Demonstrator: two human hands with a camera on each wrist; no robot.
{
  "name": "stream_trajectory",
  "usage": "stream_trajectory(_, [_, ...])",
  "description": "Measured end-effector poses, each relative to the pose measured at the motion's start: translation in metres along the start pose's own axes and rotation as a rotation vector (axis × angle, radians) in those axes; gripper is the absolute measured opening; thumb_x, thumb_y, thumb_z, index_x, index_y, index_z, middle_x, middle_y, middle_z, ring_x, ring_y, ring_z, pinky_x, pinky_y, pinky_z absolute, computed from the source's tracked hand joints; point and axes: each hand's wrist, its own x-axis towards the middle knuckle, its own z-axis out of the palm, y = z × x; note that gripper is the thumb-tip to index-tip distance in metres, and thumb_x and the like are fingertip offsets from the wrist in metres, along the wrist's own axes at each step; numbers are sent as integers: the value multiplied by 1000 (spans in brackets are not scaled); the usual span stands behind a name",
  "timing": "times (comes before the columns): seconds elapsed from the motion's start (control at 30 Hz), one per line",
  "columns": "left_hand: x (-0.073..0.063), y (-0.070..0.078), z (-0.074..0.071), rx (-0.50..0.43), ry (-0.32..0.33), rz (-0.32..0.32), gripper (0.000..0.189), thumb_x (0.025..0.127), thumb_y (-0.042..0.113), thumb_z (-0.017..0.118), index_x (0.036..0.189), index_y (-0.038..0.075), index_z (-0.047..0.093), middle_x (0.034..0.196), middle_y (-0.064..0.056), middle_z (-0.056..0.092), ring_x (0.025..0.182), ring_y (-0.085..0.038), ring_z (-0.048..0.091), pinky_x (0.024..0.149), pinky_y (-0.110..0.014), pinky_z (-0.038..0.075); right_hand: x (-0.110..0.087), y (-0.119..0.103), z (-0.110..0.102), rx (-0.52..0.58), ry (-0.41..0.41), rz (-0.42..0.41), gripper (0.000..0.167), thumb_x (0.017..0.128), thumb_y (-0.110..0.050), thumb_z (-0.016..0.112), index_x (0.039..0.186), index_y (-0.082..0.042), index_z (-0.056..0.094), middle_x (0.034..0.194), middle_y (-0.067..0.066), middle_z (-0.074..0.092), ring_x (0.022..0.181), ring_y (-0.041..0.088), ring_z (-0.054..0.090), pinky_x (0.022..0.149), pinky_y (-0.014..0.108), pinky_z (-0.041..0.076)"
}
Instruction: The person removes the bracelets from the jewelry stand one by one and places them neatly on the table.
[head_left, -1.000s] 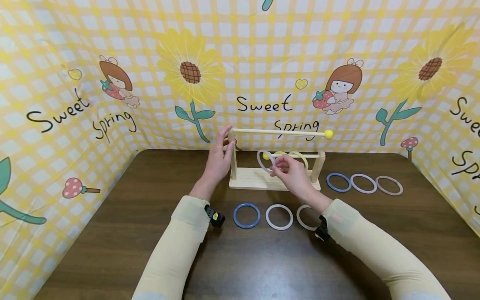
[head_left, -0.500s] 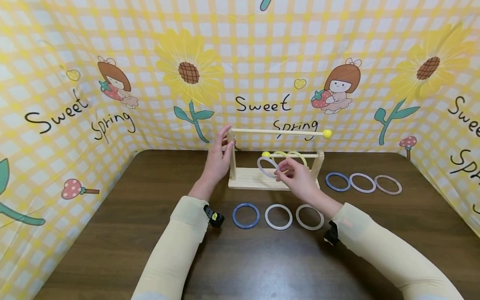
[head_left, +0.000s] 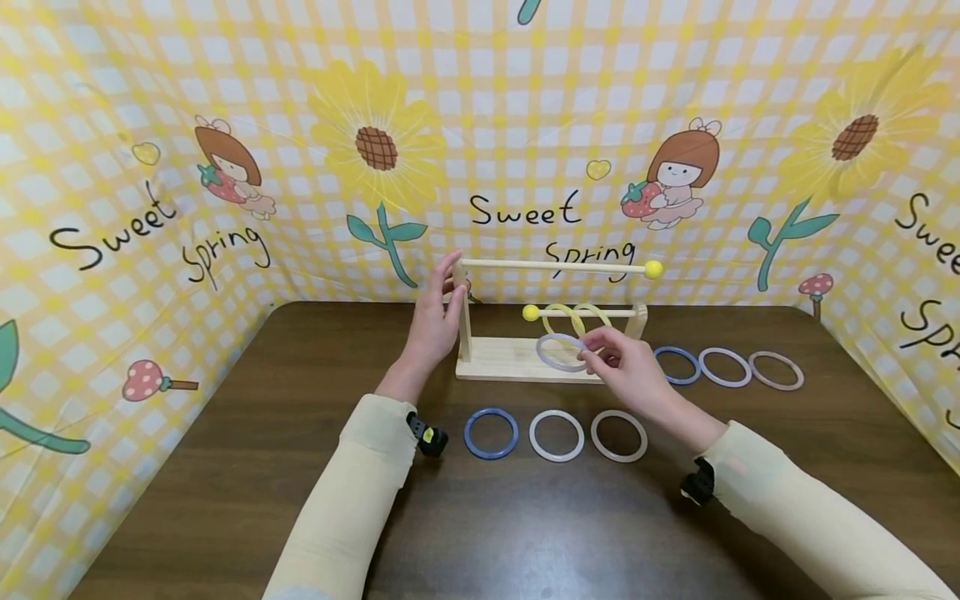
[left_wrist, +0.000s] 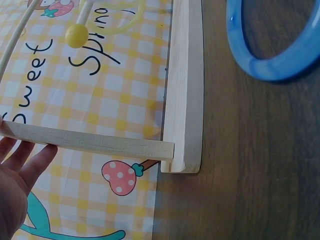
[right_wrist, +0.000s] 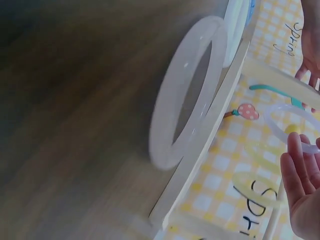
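Note:
A wooden stand [head_left: 498,360] holds two horizontal rods, each with a yellow ball at its end. My left hand [head_left: 433,317] rests with its fingers against the stand's left post [left_wrist: 100,142]. My right hand [head_left: 626,367] pinches a pale purple ring [head_left: 551,363] by its right side, in front of the lower rod [head_left: 618,313]. In the right wrist view, my right hand [right_wrist: 302,187] and the held ring [right_wrist: 276,131] are at the right edge. Two yellow rings [head_left: 553,325] hang on the lower rod. The upper rod [head_left: 555,266] carries no ring.
In front of the stand lie a blue ring [head_left: 468,446], a white ring [head_left: 534,446] and a pale ring [head_left: 596,446]. Right of it lie another blue ring [head_left: 678,383], a lilac ring [head_left: 725,385] and a pinkish ring [head_left: 777,388]. A checked cloth [head_left: 510,100] hangs behind.
My right hand has drawn the pale purple ring down and to the right, away from the lower rod's ball, and tipped it flatter. My left hand stays at the post.

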Motion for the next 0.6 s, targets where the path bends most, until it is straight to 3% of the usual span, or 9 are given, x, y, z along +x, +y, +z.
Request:
stream_trajectory(0.27, [0,2,0,-5,-3,-1,46,103,5,46,146,15,34,134,-23,49,111,-38,57,83,-50,51,-12,9,-24,-49,57,-49,12,92,1,64,104,0,63,85,11,68,66,28,63,53,20,45])
stream_trajectory(0.4, [0,1,0,6,-6,-17,47,103,6,46,146,20,34,135,-22,49,113,-36,57,84,-49,51,-16,14,-38,-90,107,-84,12,91,3,65,103,1,63,83,12,68,63,20,61,54,19,45])
stream_trajectory(0.6, [0,3,0,7,-5,-15,46,103,5,45,145,19,34,134,-23,49,113,-37,56,84,-50,51,-22,24,-55,-131,134,-92,15,89,7,65,103,3,62,83,12,67,62,10,59,53,17,45])
